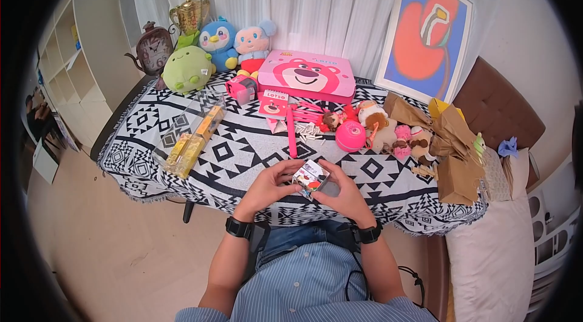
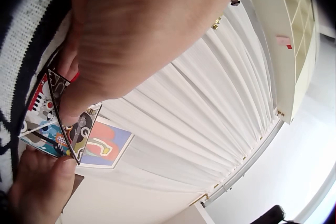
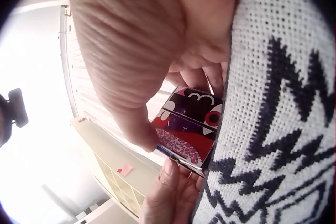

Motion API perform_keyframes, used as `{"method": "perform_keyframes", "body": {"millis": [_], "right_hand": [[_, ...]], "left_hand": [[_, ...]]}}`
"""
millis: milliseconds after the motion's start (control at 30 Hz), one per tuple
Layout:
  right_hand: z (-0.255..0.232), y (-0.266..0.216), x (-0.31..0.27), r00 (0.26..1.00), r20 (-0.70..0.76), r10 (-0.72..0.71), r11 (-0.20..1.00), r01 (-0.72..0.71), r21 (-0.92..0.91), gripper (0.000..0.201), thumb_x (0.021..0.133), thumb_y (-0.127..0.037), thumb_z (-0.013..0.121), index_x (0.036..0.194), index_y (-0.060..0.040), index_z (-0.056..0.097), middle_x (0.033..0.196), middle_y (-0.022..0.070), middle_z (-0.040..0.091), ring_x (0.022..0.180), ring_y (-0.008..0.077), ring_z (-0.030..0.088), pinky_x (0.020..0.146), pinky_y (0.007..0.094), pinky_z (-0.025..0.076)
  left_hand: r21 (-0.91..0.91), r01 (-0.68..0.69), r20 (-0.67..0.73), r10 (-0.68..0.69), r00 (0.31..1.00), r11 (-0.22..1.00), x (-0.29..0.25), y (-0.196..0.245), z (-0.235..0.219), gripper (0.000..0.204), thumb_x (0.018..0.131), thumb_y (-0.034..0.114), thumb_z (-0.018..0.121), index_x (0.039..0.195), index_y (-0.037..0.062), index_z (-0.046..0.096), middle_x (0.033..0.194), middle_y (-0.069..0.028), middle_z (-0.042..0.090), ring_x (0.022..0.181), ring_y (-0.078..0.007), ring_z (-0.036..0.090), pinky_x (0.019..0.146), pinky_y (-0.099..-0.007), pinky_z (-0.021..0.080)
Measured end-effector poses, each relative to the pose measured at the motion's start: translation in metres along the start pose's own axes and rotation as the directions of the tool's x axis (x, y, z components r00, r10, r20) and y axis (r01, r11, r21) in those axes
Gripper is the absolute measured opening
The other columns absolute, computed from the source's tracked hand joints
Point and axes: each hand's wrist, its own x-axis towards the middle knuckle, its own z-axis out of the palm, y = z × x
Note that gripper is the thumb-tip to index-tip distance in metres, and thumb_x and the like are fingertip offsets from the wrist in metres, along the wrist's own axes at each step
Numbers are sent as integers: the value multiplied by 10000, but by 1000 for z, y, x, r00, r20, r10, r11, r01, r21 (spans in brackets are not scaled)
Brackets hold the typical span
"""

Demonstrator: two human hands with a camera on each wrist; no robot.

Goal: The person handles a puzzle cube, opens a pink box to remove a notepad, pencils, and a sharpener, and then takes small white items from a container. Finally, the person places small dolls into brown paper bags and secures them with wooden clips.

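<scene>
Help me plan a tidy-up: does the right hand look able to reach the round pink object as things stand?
Probably yes: only cloth shows between the right hand and the round pink object, though that hand must likely release the printed block first.

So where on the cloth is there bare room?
The cloth lies bare between the yellow package and the near end of the pink stick, and right of the right hand, below the round pink case. It is crowded along the back around the pink box, and at right, where plush toys and paper bags bunch.
</scene>
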Motion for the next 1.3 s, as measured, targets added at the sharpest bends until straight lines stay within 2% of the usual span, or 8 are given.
{"method": "perform_keyframes", "body": {"millis": [100, 333, 567, 800, 867, 1133, 1200, 1300], "right_hand": [[-1, -2, -1, 1000, 7, 4, 1000, -4, 12, 692, 752, -153, 743, 1347, -21, 415, 1202, 148, 578, 1096, 227, 568, 933, 336, 439], [0, 4, -1, 1000, 21, -5, 1000, 4, 25, 662, 775, -126, 718, 1349, -17, 407, 1196, 148, 579, 1097, 235, 571, 934, 335, 438], [-1, 7, 0, 999, -45, 11, 960, 2, 280, 526, 867, -33, 619, 1340, -5, 393, 1214, 118, 559, 1091, 190, 562, 946, 316, 436], [-5, 3, 2, 980, -197, 34, 939, 36, 342, 429, 885, 2, 575, 1286, 19, 423, 1193, 111, 552, 1081, 175, 551, 960, 306, 422], [-6, 3, 2, 979, -203, 31, 925, 48, 376, 428, 885, 4, 573, 1285, 21, 423, 1203, 114, 545, 1090, 175, 544, 964, 304, 418], [-10, 9, 1, 966, -256, 42, 897, 77, 436, 412, 883, 17, 552, 1278, 32, 434, 1256, 121, 516, 1164, 183, 501, 1002, 304, 383], [-14, 14, 1, 956, -268, 119, 801, 67, 595, 422, 868, 35, 542, 1277, 31, 441, 1271, 120, 510, 1203, 191, 473, 1028, 311, 357], [-15, 17, 1, 958, -258, 125, 754, 78, 652, 437, 854, 41, 540, 1279, 30, 440, 1278, 120, 506, 1224, 195, 454, 1044, 318, 340]], "left_hand": [[156, -112, 41, 107, 993, 981, -1, 3, 5, 664, 773, -34, 708, 1370, 40, 429, 1351, -81, 487, 1199, -171, 498, 1012, -318, 418], [252, -139, 42, 132, 990, 958, 1, 2, 7, 724, 746, -11, 742, 1384, 49, 405, 1331, -69, 487, 1216, -173, 480, 1024, -319, 397], [24, -51, -135, 54, 989, 998, 0, -3, 4, 641, 778, 43, 744, 1315, -14, 397, 1209, -103, 526, 1109, -156, 521, 945, -292, 435], [-82, -63, -320, 34, 947, 995, 3, -12, 0, 605, 809, 76, 725, 1301, -29, 389, 1237, -106, 505, 1134, -158, 499, 980, -281, 390], [-89, -155, -366, 112, 924, 984, 3, -8, 4, 682, 797, 52, 731, 1349, -39, 340, 1259, -117, 485, 1145, -164, 492, 994, -285, 381], [-89, -135, -313, 100, 944, 987, -4, 4, 8, 769, 736, 43, 776, 1380, 8, 357, 1222, -93, 502, 1135, -162, 496, 996, -293, 381], [-100, -90, -302, 56, 952, 991, -6, 5, 8, 792, 729, 47, 782, 1392, 24, 350, 1216, -89, 503, 1132, -160, 496, 995, -290, 380], [-70, -76, -285, 53, 957, 995, -4, 0, 4, 778, 713, 56, 794, 1376, 32, 387, 1196, -74, 504, 1121, -152, 500, 993, -286, 381]]}}
